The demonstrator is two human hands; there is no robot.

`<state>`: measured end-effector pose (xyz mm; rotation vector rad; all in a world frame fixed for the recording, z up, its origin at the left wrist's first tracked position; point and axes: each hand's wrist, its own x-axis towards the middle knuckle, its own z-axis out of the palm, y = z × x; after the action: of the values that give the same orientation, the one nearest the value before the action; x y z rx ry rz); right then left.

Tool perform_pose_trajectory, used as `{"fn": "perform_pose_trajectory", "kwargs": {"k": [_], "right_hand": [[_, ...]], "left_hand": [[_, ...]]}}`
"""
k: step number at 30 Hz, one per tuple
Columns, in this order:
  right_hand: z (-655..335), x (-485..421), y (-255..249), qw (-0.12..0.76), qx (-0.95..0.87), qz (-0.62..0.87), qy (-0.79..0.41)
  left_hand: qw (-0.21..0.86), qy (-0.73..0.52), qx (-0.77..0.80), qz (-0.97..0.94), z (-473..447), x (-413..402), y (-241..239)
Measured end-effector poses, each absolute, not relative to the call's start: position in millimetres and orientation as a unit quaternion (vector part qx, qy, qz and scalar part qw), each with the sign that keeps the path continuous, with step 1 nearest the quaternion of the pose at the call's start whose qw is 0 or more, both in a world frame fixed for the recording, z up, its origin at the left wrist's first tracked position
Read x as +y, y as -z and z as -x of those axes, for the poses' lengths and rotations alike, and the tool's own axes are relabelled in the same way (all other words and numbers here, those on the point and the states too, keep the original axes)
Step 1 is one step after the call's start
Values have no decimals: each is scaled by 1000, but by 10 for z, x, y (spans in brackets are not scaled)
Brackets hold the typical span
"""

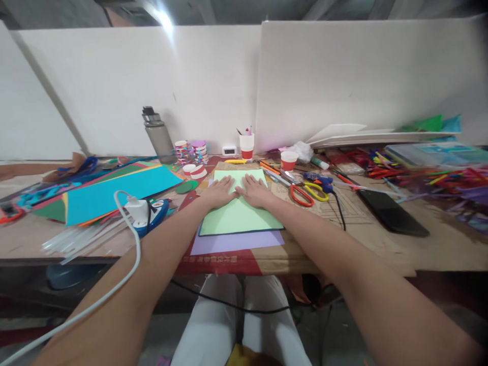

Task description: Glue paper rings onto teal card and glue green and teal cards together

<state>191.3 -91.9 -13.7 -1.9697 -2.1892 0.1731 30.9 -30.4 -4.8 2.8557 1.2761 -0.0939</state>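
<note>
A light green sheet (240, 218) lies flat in front of me, with a dark edge showing beneath its near side. Under it, a lilac sheet (236, 244) sticks out toward me. My left hand (219, 192) rests palm down on the green sheet with its fingers stretched out. Beside it, my right hand (253, 190) also lies flat on the sheet, fingers extended, the two thumbs close together. Neither hand grips anything. Scissors with orange handles (301, 195) and a pair with yellow handles (316, 191) lie right of the sheets.
Coloured sheets (125, 193) and a white plug on a blue power strip (152, 216) lie left, its white cable crossing my left arm. A grey bottle (158, 137) and paper cups (247, 146) stand behind. A glue gun (320, 180) and black phone (392, 211) lie right.
</note>
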Motion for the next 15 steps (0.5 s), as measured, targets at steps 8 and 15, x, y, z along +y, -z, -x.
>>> {"fn": "perform_pose_trajectory", "kwargs": {"k": [8, 15], "right_hand": [[-1909, -950, 91, 85, -737, 668, -57], [-1945, -733, 47, 32, -737, 671, -77]], "left_hand": [[-3, 16, 415, -910, -303, -309, 57], [4, -8, 451, -892, -295, -352, 55]]}}
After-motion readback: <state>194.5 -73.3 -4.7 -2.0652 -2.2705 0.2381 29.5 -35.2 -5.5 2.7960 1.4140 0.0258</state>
